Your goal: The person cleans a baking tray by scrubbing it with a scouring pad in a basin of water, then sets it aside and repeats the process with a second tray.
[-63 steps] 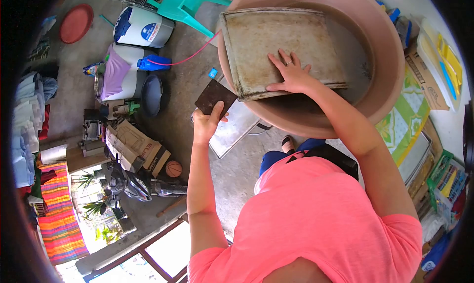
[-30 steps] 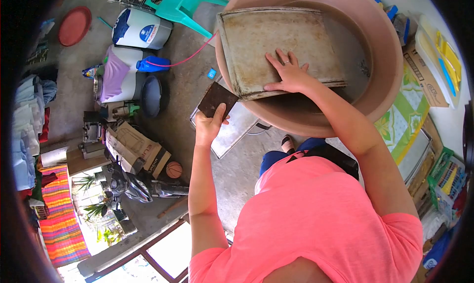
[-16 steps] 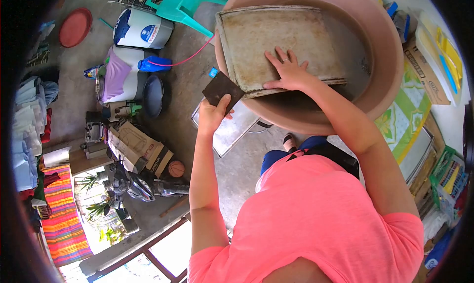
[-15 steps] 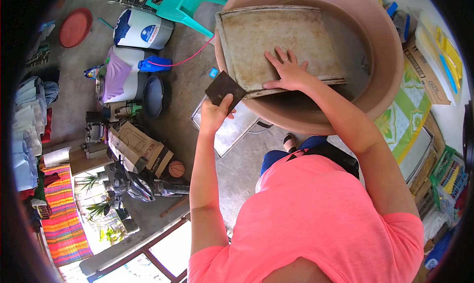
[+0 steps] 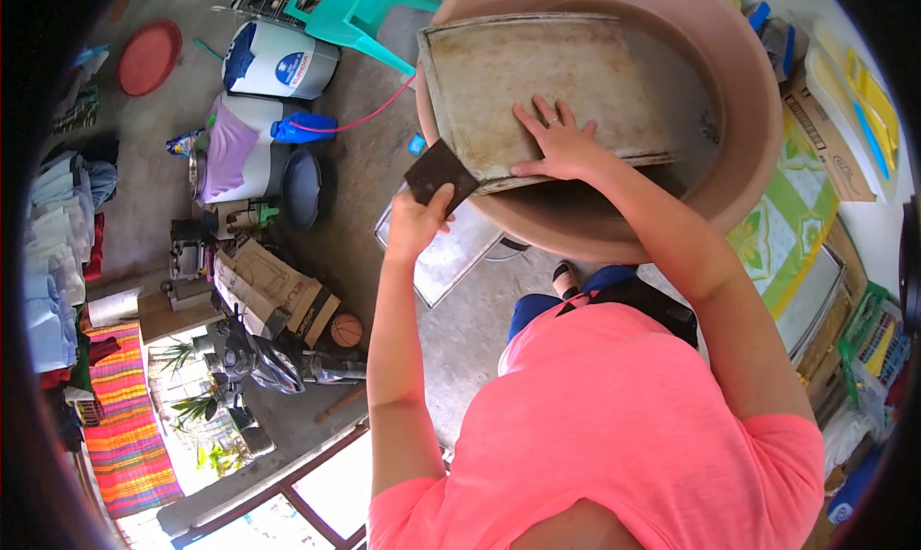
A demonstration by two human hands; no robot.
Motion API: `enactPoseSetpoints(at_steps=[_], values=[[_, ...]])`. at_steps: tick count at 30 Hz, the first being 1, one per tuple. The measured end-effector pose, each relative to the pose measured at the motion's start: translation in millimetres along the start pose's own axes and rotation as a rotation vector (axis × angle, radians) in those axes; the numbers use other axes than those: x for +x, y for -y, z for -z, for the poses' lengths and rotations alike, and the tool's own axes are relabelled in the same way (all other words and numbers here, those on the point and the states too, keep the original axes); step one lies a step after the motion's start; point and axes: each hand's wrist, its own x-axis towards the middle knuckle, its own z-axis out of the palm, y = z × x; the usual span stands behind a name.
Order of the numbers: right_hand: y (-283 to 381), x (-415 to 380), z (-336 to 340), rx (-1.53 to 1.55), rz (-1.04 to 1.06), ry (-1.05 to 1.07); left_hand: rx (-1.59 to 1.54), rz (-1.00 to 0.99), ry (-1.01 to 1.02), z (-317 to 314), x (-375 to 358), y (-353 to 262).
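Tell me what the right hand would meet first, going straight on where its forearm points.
Resting on the tray, the right hand would probably reach the tray's left rim first, near the far corner; how high that rim stands is unclear.

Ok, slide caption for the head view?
The left hand grips a dark flat piece near a stained tray propped in a brown tub; the right hand rests spread on the tray.
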Motion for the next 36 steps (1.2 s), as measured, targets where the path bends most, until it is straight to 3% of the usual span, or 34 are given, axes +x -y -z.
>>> enactPoseSetpoints(at_steps=[16,29,36], values=[[-6.0,-0.9,7.8,0.011,0.044,0.043,0.042,0.036,0.137,-22.7,12.0,-10.5],[-12.9,-6.6,22.2,0.003,0.105,0.105,0.136,0.099,0.109,-21.0,12.7,-24.3],[-12.3,-9.8,22.5,0.014,0.105,0.107,0.242,-0.016,0.159,-37.1,19.5,-18.2]])
